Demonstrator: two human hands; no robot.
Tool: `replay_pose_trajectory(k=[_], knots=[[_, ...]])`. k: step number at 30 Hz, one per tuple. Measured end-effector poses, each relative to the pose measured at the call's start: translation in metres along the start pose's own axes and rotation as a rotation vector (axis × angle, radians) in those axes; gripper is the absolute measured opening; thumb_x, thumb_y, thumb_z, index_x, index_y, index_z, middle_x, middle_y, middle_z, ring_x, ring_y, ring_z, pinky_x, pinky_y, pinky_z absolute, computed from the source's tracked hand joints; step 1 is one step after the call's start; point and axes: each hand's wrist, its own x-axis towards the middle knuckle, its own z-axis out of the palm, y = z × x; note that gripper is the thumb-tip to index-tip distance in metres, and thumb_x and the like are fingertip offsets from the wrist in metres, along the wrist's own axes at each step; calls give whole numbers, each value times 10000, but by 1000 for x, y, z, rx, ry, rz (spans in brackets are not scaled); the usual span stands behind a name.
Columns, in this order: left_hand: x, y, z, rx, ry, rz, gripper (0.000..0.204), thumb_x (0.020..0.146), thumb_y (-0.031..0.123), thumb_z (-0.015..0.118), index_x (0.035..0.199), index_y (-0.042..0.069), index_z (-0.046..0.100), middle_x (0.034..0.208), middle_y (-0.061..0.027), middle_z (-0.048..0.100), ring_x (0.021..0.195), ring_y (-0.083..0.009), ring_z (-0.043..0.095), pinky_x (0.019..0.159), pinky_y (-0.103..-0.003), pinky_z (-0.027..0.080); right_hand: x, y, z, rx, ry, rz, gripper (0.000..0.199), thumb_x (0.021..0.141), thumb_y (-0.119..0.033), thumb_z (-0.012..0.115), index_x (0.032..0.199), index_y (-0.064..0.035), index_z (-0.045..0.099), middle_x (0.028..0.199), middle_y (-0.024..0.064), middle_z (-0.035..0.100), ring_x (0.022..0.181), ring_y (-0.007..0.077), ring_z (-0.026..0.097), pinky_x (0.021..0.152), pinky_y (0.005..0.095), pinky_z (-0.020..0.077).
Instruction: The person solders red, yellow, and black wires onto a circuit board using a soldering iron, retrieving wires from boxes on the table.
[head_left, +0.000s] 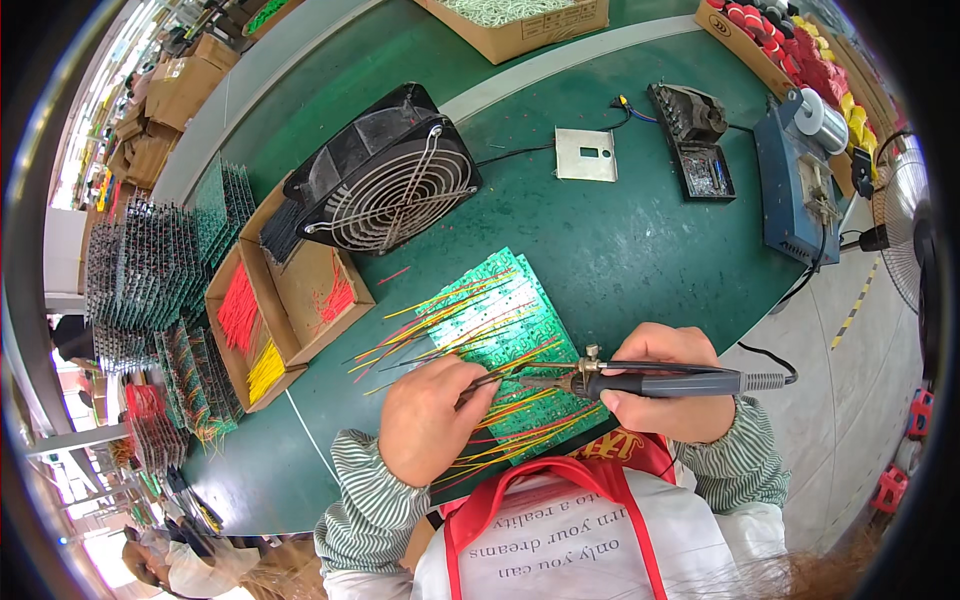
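A green circuit board panel (490, 268) lies in front of me, with many yellow, red and black wires (440, 318) sticking out to its left. Gripped in my right hand (672, 385) is a soldering iron (680, 384) with a solder-feed tube clamped along it. Its tip points left, close over the board. My left hand (432, 412) hovers at the board's left side, thumb and fingers pinched on a thin dark piece (478, 386); whether this is tweezers or a black wire, I cannot tell. The two hands are close together, facing each other across the iron's tip.
Behind the board to the left stands a black fan (390, 185), beside a cardboard box (352, 268) of sorted wires. Stacked wired boards (150, 260) fill the left side. At the right back are a blue solder feeder (785, 190), a black tray (705, 170) and a metal plate (585, 168).
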Motion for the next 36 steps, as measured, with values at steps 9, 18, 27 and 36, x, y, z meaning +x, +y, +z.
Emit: replay_pose_trajectory(k=[9, 18, 27, 36], knots=[[-1, 3, -3, 13, -25, -19, 116, 771, 101, 689, 821, 3, 651, 716, -94, 601, 557, -205, 561, 520, -306, 441, -2, -2, -5, -12, 34, -60, 179, 694, -52, 714, 784, -2, 568, 602, 49, 617, 522, 73, 576, 480, 230, 441], [-7, 7, -35, 190, 276, -102, 97, 810, 129, 641, 872, 55, 648, 794, -107, 642, 718, -285, 619, 635, -378, 482, -10, -3, -15, -87, 55, -55, 169, 687, -47, 711, 772, -3, 572, 600, 35, 613, 515, 72, 574, 481, 221, 444], [14, 13, 7, 37, -13, 85, 120, 774, 101, 680, 835, 8, 635, 731, -94, 590, 614, -245, 585, 559, -327, 462, -11, -2, -19, -53, 112, -51, 154, 692, -48, 710, 769, -10, 582, 612, 25, 620, 537, 60, 573, 485, 220, 443], [18, 13, 8, 9, -70, 14, 142, 801, 158, 650, 841, 23, 636, 781, -107, 606, 681, -298, 602, 614, -387, 475, -6, 1, -18, -21, 67, -23, 157, 694, -46, 708, 779, -7, 581, 589, 33, 611, 524, 65, 574, 479, 227, 444]])
